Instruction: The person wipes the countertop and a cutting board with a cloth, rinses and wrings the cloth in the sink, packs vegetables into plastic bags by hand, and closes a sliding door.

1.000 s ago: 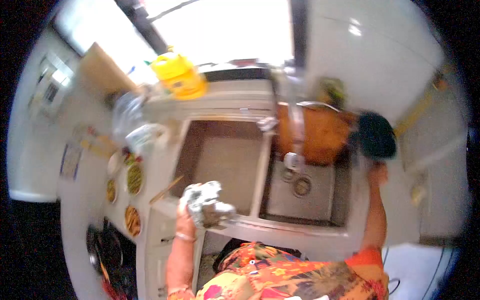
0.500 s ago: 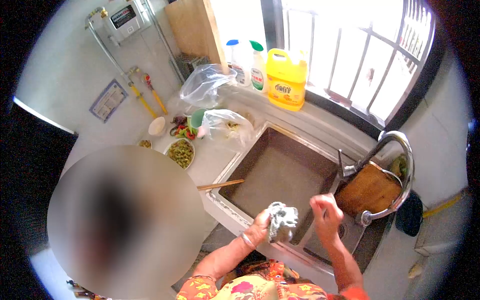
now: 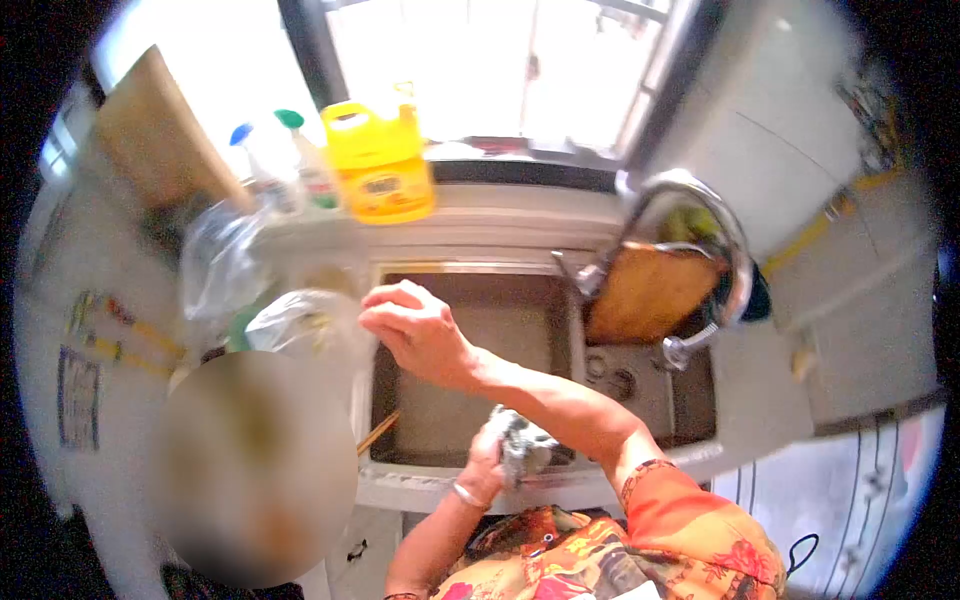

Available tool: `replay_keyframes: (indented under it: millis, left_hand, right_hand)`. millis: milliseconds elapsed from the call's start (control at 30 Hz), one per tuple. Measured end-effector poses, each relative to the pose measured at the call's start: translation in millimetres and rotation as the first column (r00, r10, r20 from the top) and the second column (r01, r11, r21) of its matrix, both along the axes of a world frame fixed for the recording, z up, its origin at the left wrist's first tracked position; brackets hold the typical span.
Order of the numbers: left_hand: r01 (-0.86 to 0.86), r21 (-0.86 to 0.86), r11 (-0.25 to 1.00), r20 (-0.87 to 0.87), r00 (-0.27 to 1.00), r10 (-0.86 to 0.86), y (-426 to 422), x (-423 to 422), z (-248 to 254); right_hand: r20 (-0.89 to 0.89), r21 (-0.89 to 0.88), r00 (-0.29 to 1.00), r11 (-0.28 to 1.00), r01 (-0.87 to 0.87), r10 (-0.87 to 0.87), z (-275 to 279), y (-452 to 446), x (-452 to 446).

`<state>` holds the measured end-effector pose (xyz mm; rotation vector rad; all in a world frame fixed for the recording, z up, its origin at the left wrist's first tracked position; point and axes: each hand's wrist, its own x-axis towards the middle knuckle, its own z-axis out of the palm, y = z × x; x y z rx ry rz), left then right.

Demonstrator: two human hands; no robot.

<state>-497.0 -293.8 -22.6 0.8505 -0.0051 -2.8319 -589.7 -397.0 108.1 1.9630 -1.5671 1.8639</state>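
Head view: held a crumpled grey-and-white bundle (image 3: 526, 446) in the left hand (image 3: 484, 465), most likely a cloth, though too blurred to be sure. Kept low at the near edge of the left basin (image 3: 430, 420), toward its right side; could not tell resting from hanging there. Wrapped the left fingers snugly round the bundle's left side, leaving the right side sticking out. Held the right hand (image 3: 418, 332) far and left above the same basin, with the right forearm (image 3: 570, 405) slanted just beyond the bundle; fingers bent and fairly narrow, close to a clear plastic bag (image 3: 298, 325). Could not make out any small thing between them, nor contact with the bag.

Judged light, soft and limp from the loose folds: easy to squeeze, hard to break, apt to sag or unfold under a slack grip. Could not tell wet from dry; if wet, probably heavier and somewhat slippery. Seemed best gripped round the thick gathered middle with the whole palm, or by the free right side.

Saw chopsticks (image 3: 378, 431) across the left rim, and a cutting board (image 3: 648, 290) at the right basin's (image 3: 652, 412) far side.
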Motion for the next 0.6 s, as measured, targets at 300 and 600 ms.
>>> replay_keyframes:
  millis: [300, 600]
  left_hand:
    - [0.180, -0.181, 0.967, -0.043, 0.981, -0.190, -4.1, -29.7, 35.6]
    - [0.167, -0.295, 0.941, 0.166, 0.979, -0.122, 33.9, -74.4, 56.2]
  right_hand:
    - [-0.086, 0.542, 0.913, 0.751, 0.378, -0.398, -99.8, 253.6, -105.0]
    - [-0.164, 0.581, 0.516, 0.340, 0.739, -0.841, -98.7, 422.4, -236.0]
